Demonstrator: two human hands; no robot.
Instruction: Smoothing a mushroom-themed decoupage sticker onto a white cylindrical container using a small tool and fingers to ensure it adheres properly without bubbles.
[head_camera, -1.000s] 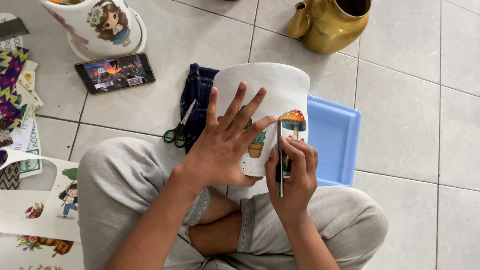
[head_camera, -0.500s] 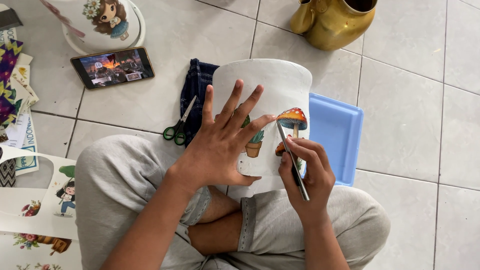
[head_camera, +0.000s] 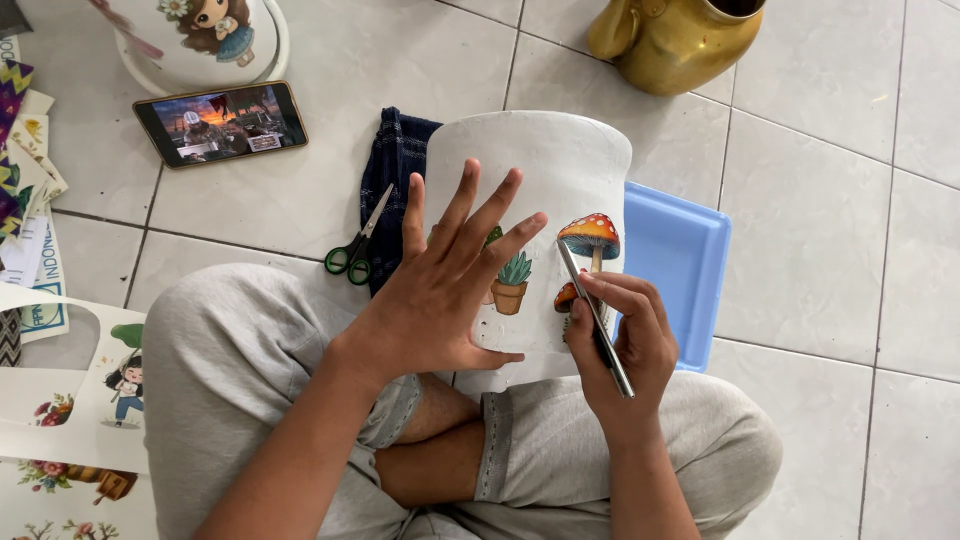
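A white pot (head_camera: 545, 165) lies on its side across my crossed legs, decorated with a red mushroom picture (head_camera: 590, 235) and a potted-plant picture (head_camera: 512, 280). My left hand (head_camera: 445, 290) rests flat on the pot's side, fingers spread. A thin metal tool (head_camera: 595, 318) is held like a pen in my right hand (head_camera: 620, 340), its tip just below the mushroom cap.
A blue tray (head_camera: 680, 260) lies under the pot on the right. Green-handled scissors (head_camera: 358, 245) and a dark folded cloth (head_camera: 395, 175) lie to the left. A phone (head_camera: 220, 122), another decorated white pot (head_camera: 200, 35), a yellow jug (head_camera: 670, 35) and sticker sheets (head_camera: 70, 420) surround me on the tiled floor.
The tool in my right hand has tilted from upright to slanted, its tip staying at the mushroom picture. My left hand stays flat on the pot.
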